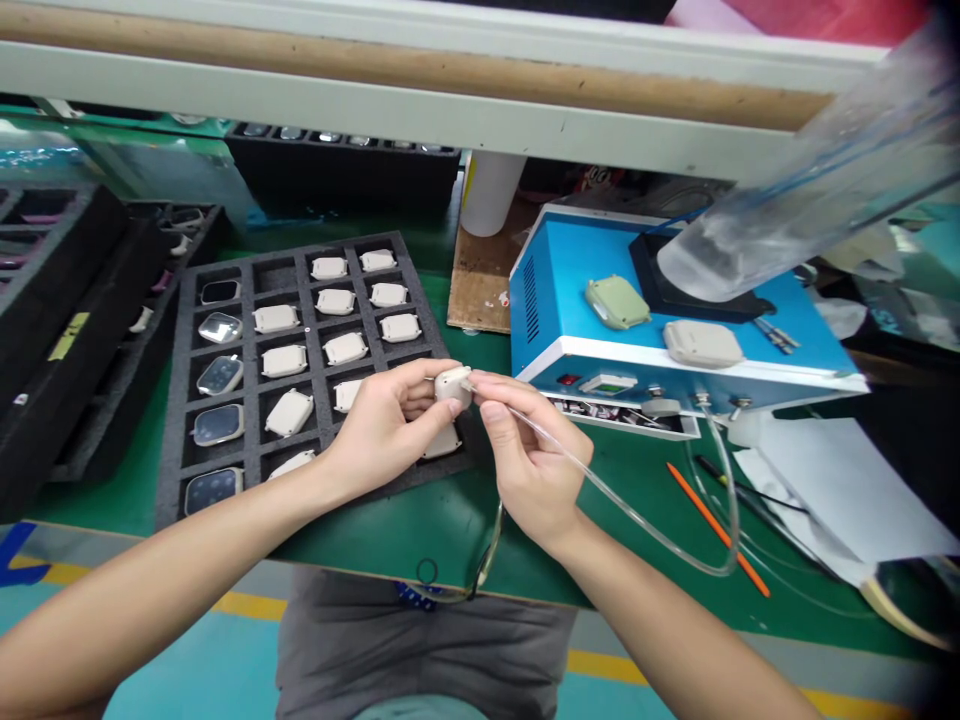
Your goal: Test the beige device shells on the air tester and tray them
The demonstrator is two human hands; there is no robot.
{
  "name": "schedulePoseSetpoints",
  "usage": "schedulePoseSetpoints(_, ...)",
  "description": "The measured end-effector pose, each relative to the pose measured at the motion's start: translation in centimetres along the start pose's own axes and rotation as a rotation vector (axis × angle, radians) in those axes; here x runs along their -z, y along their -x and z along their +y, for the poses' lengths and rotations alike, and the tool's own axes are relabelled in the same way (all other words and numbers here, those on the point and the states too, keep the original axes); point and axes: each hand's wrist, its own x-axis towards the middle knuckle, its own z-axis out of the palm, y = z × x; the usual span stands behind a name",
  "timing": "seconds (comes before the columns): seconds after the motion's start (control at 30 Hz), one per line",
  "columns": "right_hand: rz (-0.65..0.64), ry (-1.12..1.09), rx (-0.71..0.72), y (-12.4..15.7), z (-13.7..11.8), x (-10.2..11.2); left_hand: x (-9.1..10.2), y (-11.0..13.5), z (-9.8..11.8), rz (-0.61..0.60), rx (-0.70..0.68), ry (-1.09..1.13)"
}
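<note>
My left hand (390, 415) pinches a small beige watch case (453, 386) between thumb and fingers, above the near right corner of a dark foam tray (174, 400). Closed around the end of a clear flexible tube (637, 518), my right hand (534, 450) brings that end up against the right side of the case. Fingers hide the exact tip. Several similar beige cases (290, 411) lie in the tray's compartments, with dark-faced watch pieces (217, 424) down its left column. One compartment at the back holds nothing.
The tube runs to a blue machine (570, 260), on which lie a green case (616, 302) and a beige case (703, 343). An orange stick (718, 530) and white paper (862, 480) lie at right. Black foam trays (67, 300) are stacked at left. A shelf edge (375, 95) crosses above.
</note>
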Motion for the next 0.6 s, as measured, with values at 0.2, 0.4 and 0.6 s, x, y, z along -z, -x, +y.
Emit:
schedulePoseSetpoints(0.2,-0.005,0.021,-0.009,0.04,-0.04,-0.01,-0.08,0.06,0.15,0.028,0.021,-0.012)
schedulePoseSetpoints(0.4,-0.009,0.055,-0.008,0.01,-0.13,0.06,-0.07,0.14,0.11,0.037,0.015,-0.019)
schedulePoseSetpoints(0.6,-0.014,0.049,-0.013,-0.06,-0.26,0.10,-0.03,0.22,0.10,0.043,0.017,-0.046)
